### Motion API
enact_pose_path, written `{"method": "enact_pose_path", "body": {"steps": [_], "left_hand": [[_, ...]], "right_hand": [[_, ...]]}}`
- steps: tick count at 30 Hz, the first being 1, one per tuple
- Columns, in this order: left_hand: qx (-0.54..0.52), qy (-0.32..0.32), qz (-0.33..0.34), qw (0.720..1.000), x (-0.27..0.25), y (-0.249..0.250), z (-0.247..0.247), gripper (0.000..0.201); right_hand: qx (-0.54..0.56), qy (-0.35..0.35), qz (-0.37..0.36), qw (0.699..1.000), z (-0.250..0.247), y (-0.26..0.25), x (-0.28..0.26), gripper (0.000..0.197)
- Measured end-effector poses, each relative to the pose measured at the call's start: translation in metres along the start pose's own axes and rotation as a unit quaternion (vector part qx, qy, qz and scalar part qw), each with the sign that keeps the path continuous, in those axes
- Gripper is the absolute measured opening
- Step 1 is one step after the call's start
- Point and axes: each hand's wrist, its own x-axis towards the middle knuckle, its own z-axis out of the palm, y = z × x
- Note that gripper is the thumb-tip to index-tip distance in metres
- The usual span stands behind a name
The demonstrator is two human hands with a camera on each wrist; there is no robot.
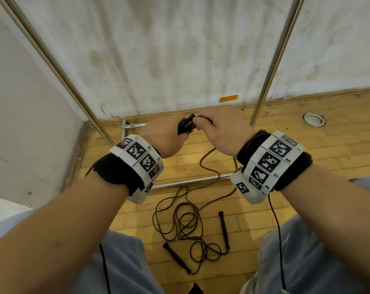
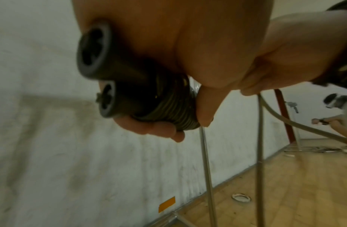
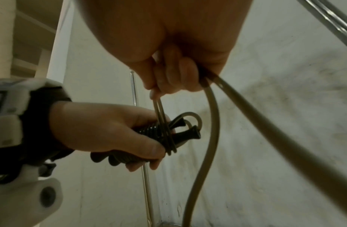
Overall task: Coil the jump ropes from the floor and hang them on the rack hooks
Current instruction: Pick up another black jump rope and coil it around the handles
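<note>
Head view: left hand (image 1: pixel 163 134) grips two black handles (image 2: pixel 102 76) wound with cord; right hand (image 1: pixel 220 132) pinches the cord (image 3: pixel 160 110), its slack trailing to the floor. A second jump rope (image 1: pixel 188 228) lies tangled on the wooden floor (image 1: pixel 307 166) between the knees, near the rack's metal base bar (image 1: pixel 190 182). Rack uprights (image 1: pixel 273 60) rise against the stained wall (image 1: pixel 158 49); no hooks in frame.
</note>
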Motion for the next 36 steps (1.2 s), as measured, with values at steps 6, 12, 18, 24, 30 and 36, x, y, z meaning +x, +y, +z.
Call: {"method": "enact_pose_path", "body": {"steps": [6, 12, 18, 24, 30, 36], "left_hand": [[0.004, 0.006, 0.074, 0.997, -0.009, 0.016, 0.01, 0.039], [-0.025, 0.014, 0.077, 0.997, -0.013, 0.023, 0.004, 0.017], [-0.067, 0.04, 0.131, 0.988, -0.02, 0.02, -0.003, 0.027], [-0.185, 0.057, 0.138, 0.971, -0.029, 0.025, -0.018, 0.011], [-0.286, 0.129, 0.053, 0.948, -0.026, 0.026, -0.028, 0.033], [-0.248, 0.157, 0.042, 0.955, -0.018, 0.016, -0.028, 0.033]], "right_hand": [[0.024, 0.051, 0.04, 0.998, -0.002, 0.006, 0.001, 0.025], [0.069, 0.067, 0.075, 0.993, -0.007, 0.009, 0.007, 0.034], [0.219, 0.014, 0.156, 0.963, -0.014, 0.02, 0.012, 0.033], [0.469, -0.042, 0.166, 0.867, -0.01, 0.022, 0.011, 0.021], [0.529, 0.016, 0.191, 0.827, 0.011, 0.003, 0.01, 0.029], [0.2, 0.088, 0.106, 0.97, 0.02, -0.007, 0.003, 0.021]]}}
